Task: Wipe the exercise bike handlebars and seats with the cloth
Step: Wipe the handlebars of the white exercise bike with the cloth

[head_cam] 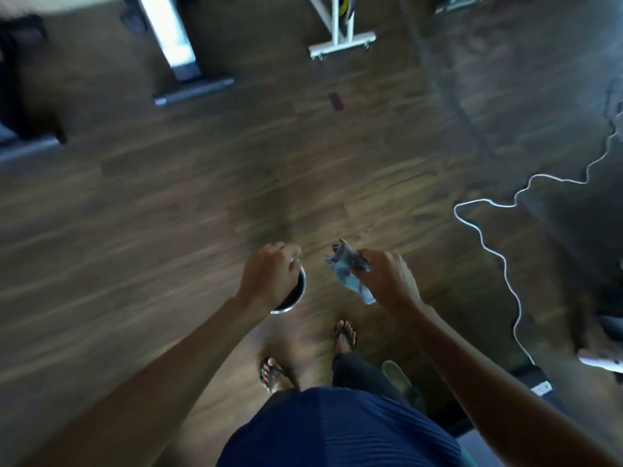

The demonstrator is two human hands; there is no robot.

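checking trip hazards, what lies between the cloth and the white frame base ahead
Head view: bare wood floor from cloth to frame, apart from one small dark red mark.

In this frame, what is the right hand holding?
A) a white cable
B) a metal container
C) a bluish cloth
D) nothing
C: the right hand grips the crumpled cloth, while the left hand holds the container and the cable lies on the floor.

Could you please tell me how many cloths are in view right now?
1: the cloth is bunched in the right hand; the left hand holds a metal container. Others may lie outside the frame.
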